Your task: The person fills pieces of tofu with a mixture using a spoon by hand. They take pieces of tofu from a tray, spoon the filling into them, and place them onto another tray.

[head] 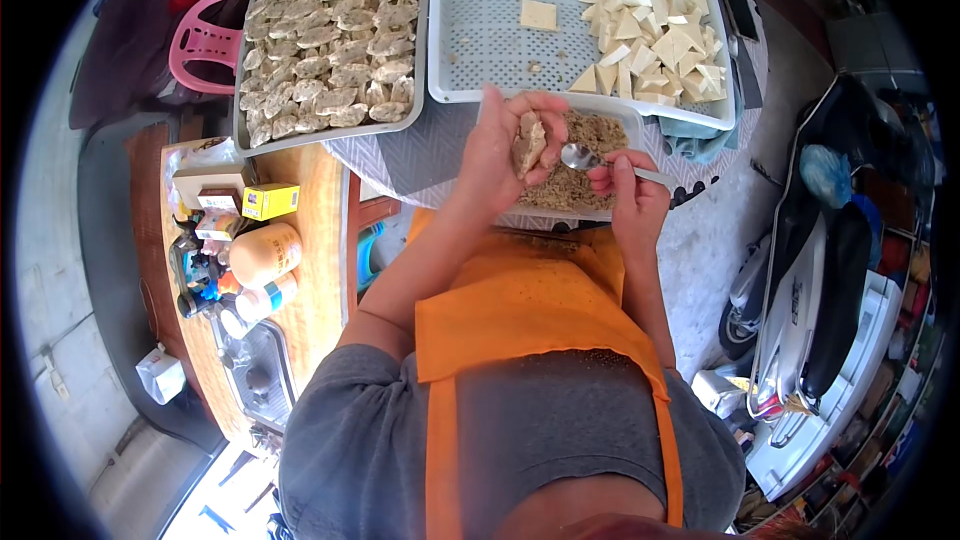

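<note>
My left hand [495,146] cups a stuffed tofu piece [529,144], pale at its edges with brownish filling along the top. In my right hand [634,199] is a metal spoon [581,157] with a light handle, its bowl close to the left fingers. Below both hands sits a clear plastic tub [634,127] of crumbly brown filling [596,131]. Beyond it, a white perforated tray [487,52] carries a heap of cut tofu triangles [660,22] on its right side. One square tofu slice [538,15] lies apart from them.
Rows of stuffed pieces fill a metal tray [416,101] at the back left. A wooden table [322,240] on the left holds bottles, boxes and a yellow box [270,201]. A pink plastic chair [206,37] stands behind. To the right is a parked scooter [806,300].
</note>
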The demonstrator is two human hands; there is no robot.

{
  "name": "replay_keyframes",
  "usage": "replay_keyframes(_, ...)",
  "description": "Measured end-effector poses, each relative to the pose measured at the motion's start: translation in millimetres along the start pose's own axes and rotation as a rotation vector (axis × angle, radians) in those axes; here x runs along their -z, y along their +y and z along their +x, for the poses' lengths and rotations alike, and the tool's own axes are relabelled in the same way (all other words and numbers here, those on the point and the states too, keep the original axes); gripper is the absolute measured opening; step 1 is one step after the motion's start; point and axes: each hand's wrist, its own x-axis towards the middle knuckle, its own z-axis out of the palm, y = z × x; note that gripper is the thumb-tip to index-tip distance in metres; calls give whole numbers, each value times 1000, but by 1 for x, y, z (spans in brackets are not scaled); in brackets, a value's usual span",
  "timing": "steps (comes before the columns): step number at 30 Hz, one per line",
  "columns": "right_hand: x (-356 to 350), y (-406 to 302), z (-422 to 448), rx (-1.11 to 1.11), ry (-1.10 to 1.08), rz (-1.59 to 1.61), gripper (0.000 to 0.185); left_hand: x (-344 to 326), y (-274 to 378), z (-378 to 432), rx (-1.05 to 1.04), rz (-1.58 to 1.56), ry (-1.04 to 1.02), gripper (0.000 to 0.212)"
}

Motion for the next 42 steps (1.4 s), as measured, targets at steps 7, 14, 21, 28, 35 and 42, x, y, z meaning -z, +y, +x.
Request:
replay_keyframes(7, 1, 2, -2, 22, 40, -127, 16, 26, -5, 5, -78, 240, -186, 38)
replay_keyframes(14, -3, 2, -4, 33, -44, -116, 15, 103, 125, -7, -653, 1309, 202, 33)
replay_keyframes(21, -5, 1, -1, 44, -27, -174, 15, 163, 218, -45, -722, 1898, 358, 21)
replay_keyframes(28, -7, 5, -2, 62, -51, -210, 15, 197, 227, -54, -365, 1780, 355, 14)
replay_keyframes(35, -7, 11, -6, 104, 0, -198, 17, 177, 240, -35, -606, 1743, 424, 16)
replay_keyframes(42, -11, 7, -2, 185, -38, -451, 11, 92, 186, 63, -510, 1604, -23, 19)
